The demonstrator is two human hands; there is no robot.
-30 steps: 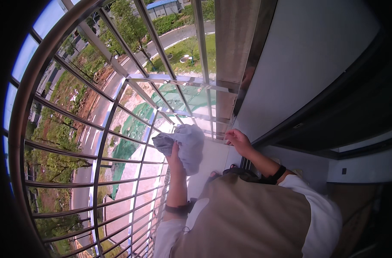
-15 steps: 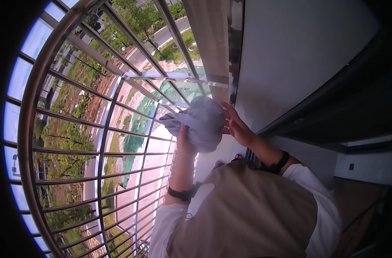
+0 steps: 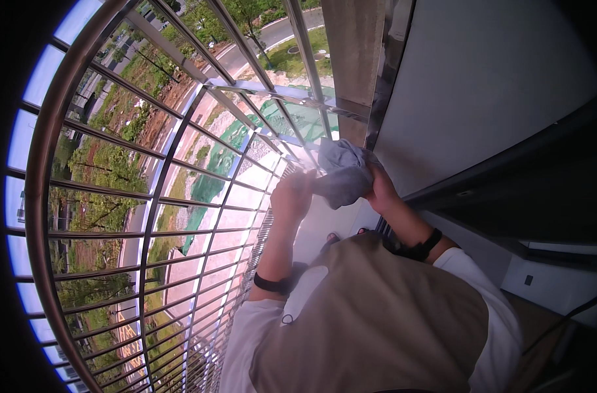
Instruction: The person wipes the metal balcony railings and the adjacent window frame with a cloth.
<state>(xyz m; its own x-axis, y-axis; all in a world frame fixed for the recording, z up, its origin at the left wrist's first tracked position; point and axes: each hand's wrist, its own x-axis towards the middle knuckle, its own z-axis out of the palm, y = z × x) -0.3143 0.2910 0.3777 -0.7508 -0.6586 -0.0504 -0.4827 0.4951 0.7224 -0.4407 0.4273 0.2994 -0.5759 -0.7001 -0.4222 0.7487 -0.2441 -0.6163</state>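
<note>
A crumpled grey-blue cloth is bunched between my two hands, in front of the railing corner. My right hand is wrapped round its right side, with most of the fingers hidden behind the folds. On the left side, my left hand is closed like a fist at the cloth's edge, pinching a stretch of it that is a little blurred. Both hands are held up in front of my body, above the floor.
A metal railing with many bars curves along the left and front. Trees, a road and green ground netting lie far below outside. A pale wall panel stands on the right, beside a concrete post.
The cloth has shifted right and is bunched smaller. My right hand, spread beside it before, now grips it. My left hand has moved from under the cloth to its left edge.
</note>
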